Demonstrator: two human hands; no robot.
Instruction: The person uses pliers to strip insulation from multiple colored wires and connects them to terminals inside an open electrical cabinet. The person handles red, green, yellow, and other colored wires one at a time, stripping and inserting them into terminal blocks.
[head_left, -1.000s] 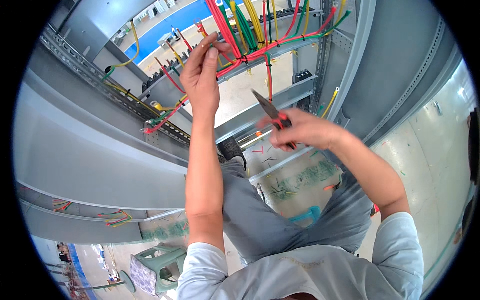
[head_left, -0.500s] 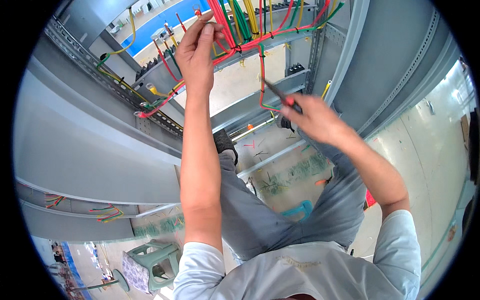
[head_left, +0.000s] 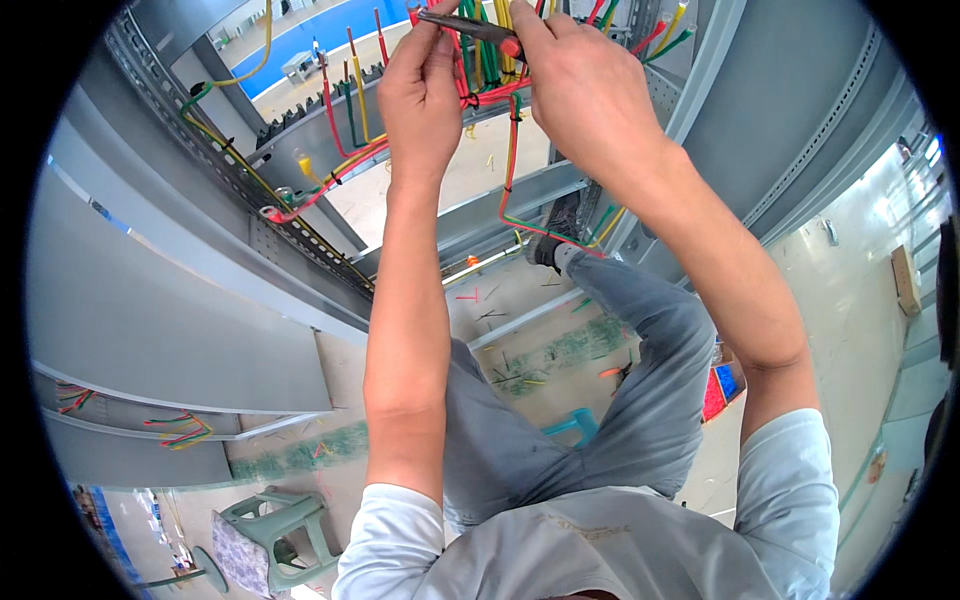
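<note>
At the top of the head view, my left hand is closed, thumb against fingers, on a red wire whose end shows just past the fingertips. My right hand grips dark-jawed pliers with a red part at the handle. The pliers' tip reaches left to my left fingertips. Behind and between my hands rises a bundle of red, green and yellow wires, bound with black ties. More cut wires stand upright to the left. A tied red and green strand hangs down below my right hand.
Grey cabinet panels and a perforated rail frame the work on both sides. Wire scraps litter the floor. A green stool stands lower left; a box of red and blue parts lies beside my right leg.
My right hand has moved up and left, bringing the pliers from beside the hanging strand to my left fingertips. My left hand has shifted slightly right, and my view has turned a little.
</note>
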